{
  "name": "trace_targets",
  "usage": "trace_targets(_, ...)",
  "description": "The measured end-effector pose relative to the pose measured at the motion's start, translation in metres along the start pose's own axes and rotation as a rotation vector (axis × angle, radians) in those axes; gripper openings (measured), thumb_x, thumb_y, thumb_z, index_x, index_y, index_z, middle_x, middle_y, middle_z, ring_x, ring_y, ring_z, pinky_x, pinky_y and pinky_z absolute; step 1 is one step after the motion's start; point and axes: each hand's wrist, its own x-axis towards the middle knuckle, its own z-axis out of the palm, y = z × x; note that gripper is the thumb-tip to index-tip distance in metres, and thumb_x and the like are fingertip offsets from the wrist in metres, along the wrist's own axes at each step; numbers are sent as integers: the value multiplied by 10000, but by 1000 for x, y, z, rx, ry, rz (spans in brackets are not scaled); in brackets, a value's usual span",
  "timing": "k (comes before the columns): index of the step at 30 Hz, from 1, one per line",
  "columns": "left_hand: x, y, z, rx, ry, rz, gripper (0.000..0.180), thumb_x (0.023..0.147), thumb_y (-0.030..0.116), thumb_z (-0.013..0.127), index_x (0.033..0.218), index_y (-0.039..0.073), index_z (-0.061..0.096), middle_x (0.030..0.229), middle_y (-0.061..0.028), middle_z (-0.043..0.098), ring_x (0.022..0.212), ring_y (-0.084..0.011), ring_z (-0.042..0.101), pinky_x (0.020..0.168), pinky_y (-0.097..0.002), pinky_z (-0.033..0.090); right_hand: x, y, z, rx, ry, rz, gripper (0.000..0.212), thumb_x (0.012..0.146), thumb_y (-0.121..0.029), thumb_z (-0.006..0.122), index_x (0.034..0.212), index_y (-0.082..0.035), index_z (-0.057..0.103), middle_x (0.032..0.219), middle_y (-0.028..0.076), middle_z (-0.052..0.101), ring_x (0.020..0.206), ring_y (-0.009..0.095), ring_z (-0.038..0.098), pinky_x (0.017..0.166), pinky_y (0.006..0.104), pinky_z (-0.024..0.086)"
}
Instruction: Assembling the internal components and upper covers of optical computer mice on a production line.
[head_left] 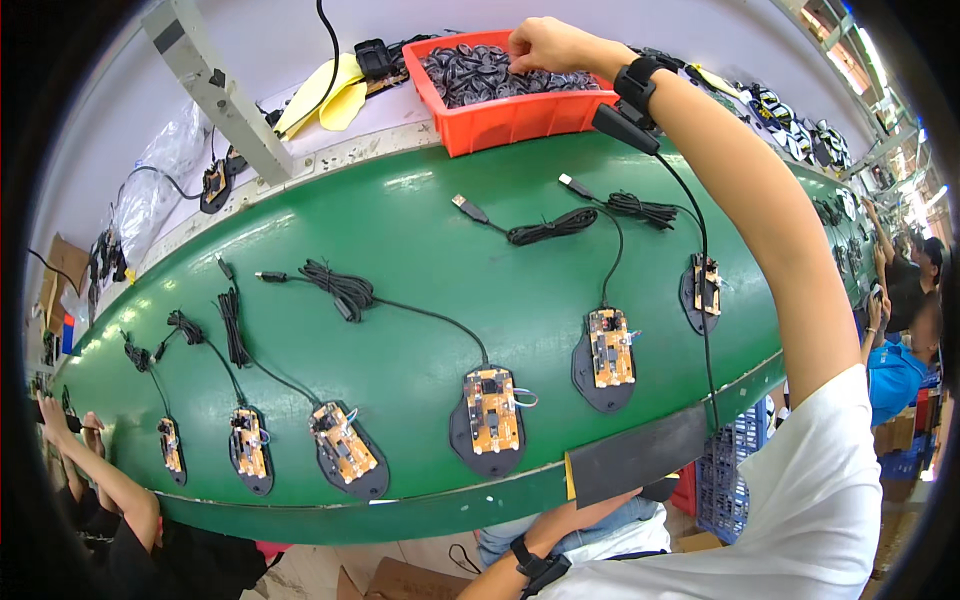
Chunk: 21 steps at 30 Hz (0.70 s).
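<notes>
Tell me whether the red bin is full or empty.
Nearly full: dark, rounded parts lie heaped close to the rim of the red bin, where the right hand reaches in.

no legible lettering, numbers or signs anywhere, nothing readable on the orange circuit boards (494, 412), the red bin (530, 124), the green belt (420, 225)

Bright light leaves pale glare on the green belt (420, 250) (fisheye edges curve into black).
</notes>
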Motion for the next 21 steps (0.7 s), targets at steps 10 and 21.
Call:
trace_targets(10,-19,32,16,38,-211,-183,341,980,324,713,1085,0,721,1002,-158,727,892,-350,680,864,-389,537,-5,8,47,330,141,167,353,834,-290,824,1045,-11,775,868,203,769,745,291,753,703,433,593)
trace_targets(21,-30,137,-25,690,-9,642,85,902,134,692,913,106,771,1009,-32,782,1016,-172,756,1225,-741,130,21,3,45,105,356,224,364,852,-363,778,977,-21,778,973,247,750,956,378,738,826,464,576)
